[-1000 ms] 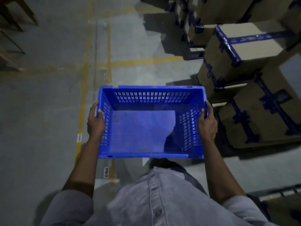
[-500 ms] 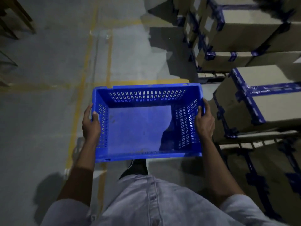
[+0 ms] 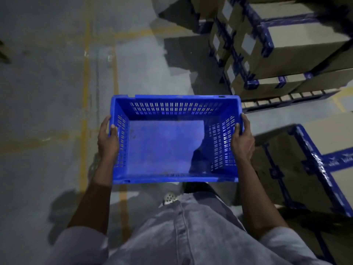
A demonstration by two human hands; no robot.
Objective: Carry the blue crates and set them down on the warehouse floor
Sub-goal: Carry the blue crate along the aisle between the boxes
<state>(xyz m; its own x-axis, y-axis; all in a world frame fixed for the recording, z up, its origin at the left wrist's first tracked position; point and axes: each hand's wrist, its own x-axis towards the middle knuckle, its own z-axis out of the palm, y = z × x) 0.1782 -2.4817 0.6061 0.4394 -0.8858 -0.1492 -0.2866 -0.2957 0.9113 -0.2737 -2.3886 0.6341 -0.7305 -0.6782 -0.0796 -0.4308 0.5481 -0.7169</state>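
Observation:
I carry an empty blue crate (image 3: 177, 101) with slotted walls, level at waist height above the grey warehouse floor (image 3: 44, 96). My left hand (image 3: 108, 140) grips its left rim, thumb hooked over the edge. My right hand (image 3: 242, 139) grips the right rim the same way. The crate's inside holds nothing; a shadow falls across its floor.
Cardboard boxes with blue tape (image 3: 282, 54) are stacked on a pallet (image 3: 286, 98) at the upper right. Another taped box (image 3: 309, 165) stands close on my right. Yellow floor lines (image 3: 85, 73) run ahead on the left. My shoe (image 3: 170, 197) shows under the crate.
I have walked forward with the crate. The boxes on the right have slid down and nearer in view. Both hands keep the same hold.

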